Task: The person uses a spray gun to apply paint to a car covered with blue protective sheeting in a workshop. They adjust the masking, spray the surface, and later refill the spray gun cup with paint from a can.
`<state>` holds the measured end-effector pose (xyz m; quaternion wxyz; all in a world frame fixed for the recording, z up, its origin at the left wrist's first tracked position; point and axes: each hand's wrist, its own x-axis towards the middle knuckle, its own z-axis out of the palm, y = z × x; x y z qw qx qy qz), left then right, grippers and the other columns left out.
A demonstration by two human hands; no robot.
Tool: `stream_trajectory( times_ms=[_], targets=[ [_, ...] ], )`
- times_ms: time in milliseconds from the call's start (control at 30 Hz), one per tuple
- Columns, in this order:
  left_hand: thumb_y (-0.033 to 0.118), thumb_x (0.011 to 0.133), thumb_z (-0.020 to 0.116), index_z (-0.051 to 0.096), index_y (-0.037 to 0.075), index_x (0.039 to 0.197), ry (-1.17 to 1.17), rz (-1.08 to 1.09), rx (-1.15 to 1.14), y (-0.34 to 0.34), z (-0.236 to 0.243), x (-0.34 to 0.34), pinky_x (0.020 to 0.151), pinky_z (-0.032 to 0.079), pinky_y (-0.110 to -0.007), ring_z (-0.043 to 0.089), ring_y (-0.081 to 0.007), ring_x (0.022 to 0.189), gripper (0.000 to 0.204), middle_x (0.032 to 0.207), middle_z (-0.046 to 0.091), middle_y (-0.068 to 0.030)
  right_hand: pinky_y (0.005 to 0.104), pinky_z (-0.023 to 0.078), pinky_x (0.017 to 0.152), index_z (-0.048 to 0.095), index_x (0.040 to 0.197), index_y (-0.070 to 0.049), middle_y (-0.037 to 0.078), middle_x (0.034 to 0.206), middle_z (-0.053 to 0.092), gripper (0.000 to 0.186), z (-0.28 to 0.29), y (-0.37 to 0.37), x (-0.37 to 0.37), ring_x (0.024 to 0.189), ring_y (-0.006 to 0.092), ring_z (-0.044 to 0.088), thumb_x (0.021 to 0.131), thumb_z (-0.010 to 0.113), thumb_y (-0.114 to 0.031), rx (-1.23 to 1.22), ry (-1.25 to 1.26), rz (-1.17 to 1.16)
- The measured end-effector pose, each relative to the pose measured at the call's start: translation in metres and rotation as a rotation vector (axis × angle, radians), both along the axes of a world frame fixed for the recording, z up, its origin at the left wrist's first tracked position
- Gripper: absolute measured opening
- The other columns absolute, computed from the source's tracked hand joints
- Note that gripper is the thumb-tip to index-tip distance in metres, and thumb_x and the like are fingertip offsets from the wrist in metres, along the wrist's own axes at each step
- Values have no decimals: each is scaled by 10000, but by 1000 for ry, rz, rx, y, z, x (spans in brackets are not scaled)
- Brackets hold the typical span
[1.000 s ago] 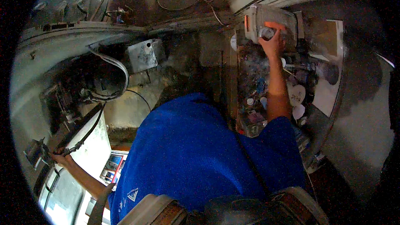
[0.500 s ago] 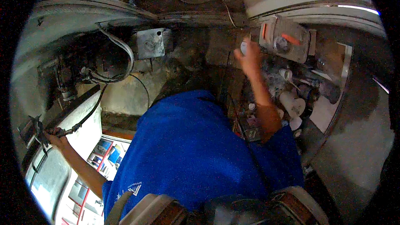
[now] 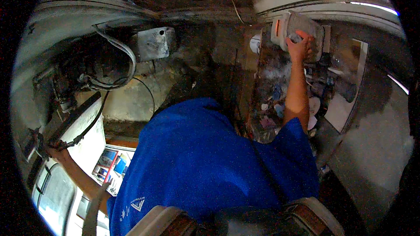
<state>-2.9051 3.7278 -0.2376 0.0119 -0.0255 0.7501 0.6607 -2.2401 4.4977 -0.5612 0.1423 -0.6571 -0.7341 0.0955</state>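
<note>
At the far left, my left hand (image 3: 59, 154) is closed round the handle end of a dark hand tool (image 3: 39, 143). A black cable (image 3: 89, 126) runs up from it; the tool's exact kind is too dark to make out. My right hand (image 3: 301, 47) is up at the right, its fingers curled on the round knob (image 3: 295, 38) of a dusty grey box-shaped machine (image 3: 286, 24) with orange patches. The hand hides part of the knob. To the left of the machine, a white round object (image 3: 255, 43) sits by the bench edge.
Below the machine, a cluttered bench (image 3: 269, 124) holds cups, small containers and a pale board (image 3: 341, 113). A grey metal box (image 3: 153, 43) and a looped grey hose (image 3: 127, 54) are at the upper left. A bright window (image 3: 59, 188) lies at lower left.
My right hand has left the white round object, moved right and closed on the machine's knob. My left hand still holds the dark tool in nearly the same place.
</note>
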Motion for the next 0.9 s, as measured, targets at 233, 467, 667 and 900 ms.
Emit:
stream_trajectory(
  times_ms=[233, 467, 667, 900],
  targets=[
    [309, 971, 577, 566, 113, 931, 83, 171, 8, 55, -13, 18, 461, 404, -233, 454, -99, 530, 201, 758, 562, -5, 506, 289, 1091, 544, 1197, -259, 12, 1313, 546, 631, -2, 8, 20, 1225, 273, 521, 639, 825, -345, -46, -89, 46],
    [330, 959, 600, 558, 129, 926, 62, 88, -50, -14, -9, -6, 452, 393, -236, 437, -95, 513, 208, 764, 547, 6, 503, 324, 1070, 427, 1357, -71, 157, 1293, 552, 851, 18, -34, 14, 1199, 357, 523, 659, 815, -366, 55, 80, -11],
    [381, 964, 584, 544, 174, 888, 23, 217, 61, 100, 0, 52, 476, 392, -222, 419, -75, 517, 225, 670, 492, 40, 603, 366, 975, 276, 1495, -112, 241, 1391, 454, 1023, -30, -154, 5, 1251, 454, 442, 693, 783, -497, -176, 5, -157],
    [355, 970, 572, 535, 173, 825, -125, 2, 67, 12, -10, -2, 467, 406, -255, 445, -75, 508, 235, 631, 494, 60, 612, 367, 983, 265, 1496, -104, 220, 1453, 394, 1084, -128, -111, -2, 1319, 399, 394, 684, 738, -644, -383, -291, -452]
  ],
)
